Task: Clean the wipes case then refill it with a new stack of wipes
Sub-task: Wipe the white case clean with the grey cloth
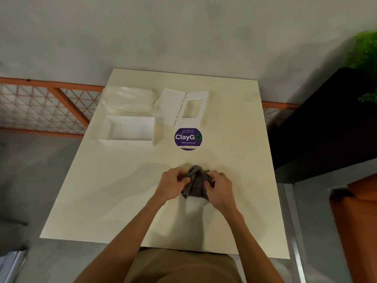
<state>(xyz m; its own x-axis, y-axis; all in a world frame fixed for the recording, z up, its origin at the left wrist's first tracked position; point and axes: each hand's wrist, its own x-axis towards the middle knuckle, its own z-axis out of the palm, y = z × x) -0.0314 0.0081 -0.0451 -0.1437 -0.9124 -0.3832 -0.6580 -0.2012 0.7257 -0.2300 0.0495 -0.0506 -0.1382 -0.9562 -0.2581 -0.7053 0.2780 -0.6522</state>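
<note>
Both the left hand and right hand grip a grey cloth above the bench. The open wipes case sits at ten o'clock, its lid at twelve.

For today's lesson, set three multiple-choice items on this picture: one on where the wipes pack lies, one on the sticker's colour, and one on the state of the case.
1. Where is the wipes pack?
A) on the floor
B) on the table, behind the case base
C) inside the case base

2. What colour is the round sticker?
A) purple
B) red
C) yellow

3. What state is the case base in?
A) closed, with its lid on
B) open and empty, with its lid off
C) open and full of wipes

Answers:
1 B: the clear-wrapped pack lies on the tabletop just beyond the base.
2 A: the sticker is purple with white lettering.
3 B: the inside of the base is bare white, and the lid lies separately behind it to the right.
</note>
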